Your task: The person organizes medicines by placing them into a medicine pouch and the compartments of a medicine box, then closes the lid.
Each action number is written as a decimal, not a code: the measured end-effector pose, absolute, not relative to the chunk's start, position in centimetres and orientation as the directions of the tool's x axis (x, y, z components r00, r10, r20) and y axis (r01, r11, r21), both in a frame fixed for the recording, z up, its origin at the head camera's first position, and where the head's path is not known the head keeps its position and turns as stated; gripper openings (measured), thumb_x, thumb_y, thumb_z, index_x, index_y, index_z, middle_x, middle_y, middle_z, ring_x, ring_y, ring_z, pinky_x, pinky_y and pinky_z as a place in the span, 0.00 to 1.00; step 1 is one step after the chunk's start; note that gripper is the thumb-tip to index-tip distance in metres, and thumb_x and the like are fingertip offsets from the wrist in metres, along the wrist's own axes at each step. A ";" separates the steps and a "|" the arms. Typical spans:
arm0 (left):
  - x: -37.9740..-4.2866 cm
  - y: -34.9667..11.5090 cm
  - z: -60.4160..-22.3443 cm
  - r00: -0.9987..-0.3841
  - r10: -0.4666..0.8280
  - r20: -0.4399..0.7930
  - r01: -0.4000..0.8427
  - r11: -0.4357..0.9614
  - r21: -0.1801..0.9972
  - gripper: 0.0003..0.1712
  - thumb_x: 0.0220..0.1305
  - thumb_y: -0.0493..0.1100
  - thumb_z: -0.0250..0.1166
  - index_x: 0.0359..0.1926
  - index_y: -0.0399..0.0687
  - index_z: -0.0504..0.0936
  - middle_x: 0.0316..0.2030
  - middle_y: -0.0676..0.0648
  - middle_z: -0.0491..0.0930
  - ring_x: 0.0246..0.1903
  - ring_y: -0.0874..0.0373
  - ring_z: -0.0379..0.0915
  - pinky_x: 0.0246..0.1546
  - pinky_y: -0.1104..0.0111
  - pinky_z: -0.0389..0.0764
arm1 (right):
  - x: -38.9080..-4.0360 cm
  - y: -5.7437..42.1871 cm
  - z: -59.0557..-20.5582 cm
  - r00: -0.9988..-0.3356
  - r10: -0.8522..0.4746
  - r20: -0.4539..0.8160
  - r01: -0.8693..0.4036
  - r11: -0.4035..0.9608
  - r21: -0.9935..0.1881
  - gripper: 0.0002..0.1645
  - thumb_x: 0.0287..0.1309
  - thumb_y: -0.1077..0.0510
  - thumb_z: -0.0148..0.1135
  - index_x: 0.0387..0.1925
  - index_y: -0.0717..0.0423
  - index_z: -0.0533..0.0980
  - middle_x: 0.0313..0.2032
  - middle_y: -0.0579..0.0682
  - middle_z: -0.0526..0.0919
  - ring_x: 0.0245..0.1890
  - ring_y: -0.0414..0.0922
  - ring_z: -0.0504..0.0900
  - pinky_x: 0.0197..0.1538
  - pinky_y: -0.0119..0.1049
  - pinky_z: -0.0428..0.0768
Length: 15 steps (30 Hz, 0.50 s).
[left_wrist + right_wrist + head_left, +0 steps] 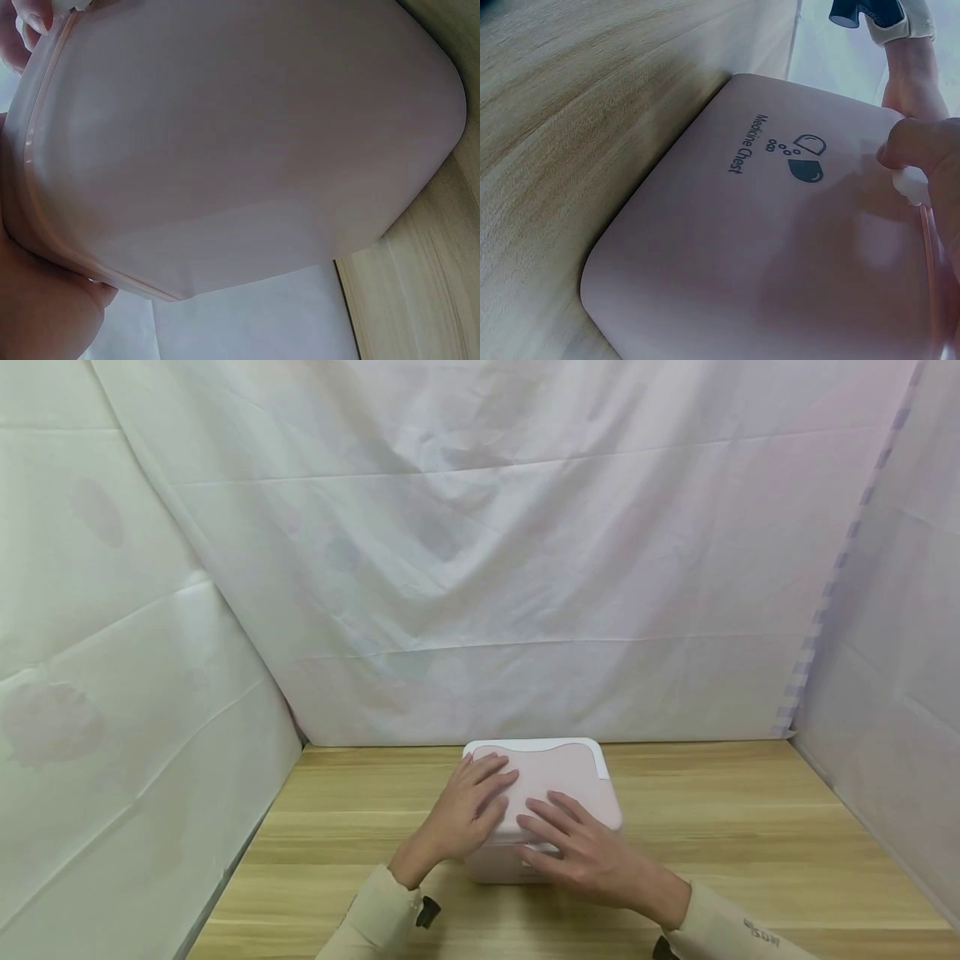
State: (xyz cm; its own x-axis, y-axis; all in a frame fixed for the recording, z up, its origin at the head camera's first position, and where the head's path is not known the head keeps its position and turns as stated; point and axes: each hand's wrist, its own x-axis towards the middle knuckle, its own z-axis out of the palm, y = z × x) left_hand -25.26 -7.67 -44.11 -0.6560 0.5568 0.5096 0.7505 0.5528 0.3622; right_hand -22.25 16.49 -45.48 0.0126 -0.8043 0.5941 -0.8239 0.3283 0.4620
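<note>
A pale pink medicine chest (573,768) with a white-edged lid stands on the wooden table. Its front, seen in the right wrist view, carries a capsule drawing and the words "Medicine Chest". My left hand (461,810) rests on the left part of the lid, fingers spread. Over the front right of the lid lies my right hand (585,852), its fingers stretched out and its thumb bent down at the white latch (910,185). The lid sits down on the body, with a thin seam around it. In the left wrist view the chest's plain side (255,142) fills most of the picture.
The wood-grain table (720,835) runs to both sides of the chest. A white cloth (480,568) hangs behind it, and more cloth walls the left (135,693) and right (885,635). The chest's back edge is near the rear cloth.
</note>
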 end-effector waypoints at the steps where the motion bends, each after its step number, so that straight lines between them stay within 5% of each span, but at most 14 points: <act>1: -25.3 -7.7 -44.1 -0.657 0.557 0.508 0.750 0.554 0.362 0.22 0.71 0.45 0.54 0.62 0.45 0.78 0.65 0.41 0.72 0.69 0.46 0.62 0.70 0.41 0.52 | -22.2 16.5 -45.4 0.008 -0.803 0.596 -0.829 0.328 0.453 0.19 0.76 0.54 0.41 0.51 0.47 0.80 0.56 0.57 0.78 0.57 0.58 0.78 0.55 0.58 0.76; 10: -25.3 -7.6 -44.2 -0.647 0.554 0.525 0.756 0.555 0.347 0.22 0.70 0.45 0.55 0.61 0.45 0.79 0.65 0.41 0.73 0.69 0.45 0.62 0.69 0.40 0.54 | -22.1 16.7 -45.0 -0.029 -0.818 0.575 -0.860 0.314 0.403 0.20 0.68 0.52 0.51 0.56 0.51 0.79 0.58 0.57 0.77 0.59 0.57 0.77 0.57 0.57 0.76; 15: -25.3 -7.6 -44.2 -0.647 0.552 0.527 0.757 0.552 0.351 0.22 0.70 0.45 0.55 0.61 0.45 0.79 0.65 0.41 0.73 0.69 0.45 0.62 0.69 0.40 0.53 | -21.9 16.8 -45.0 -0.054 -0.826 0.561 -0.866 0.319 0.386 0.23 0.71 0.51 0.45 0.58 0.52 0.78 0.59 0.57 0.77 0.60 0.57 0.76 0.58 0.56 0.75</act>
State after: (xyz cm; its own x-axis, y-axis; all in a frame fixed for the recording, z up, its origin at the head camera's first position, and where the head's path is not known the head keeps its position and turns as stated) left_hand -25.29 -7.61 -44.25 -0.6465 0.5515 0.5271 0.7567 0.5517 0.3509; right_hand -21.94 16.77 -45.04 -0.0541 -0.8261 0.5610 -0.8658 0.3187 0.3859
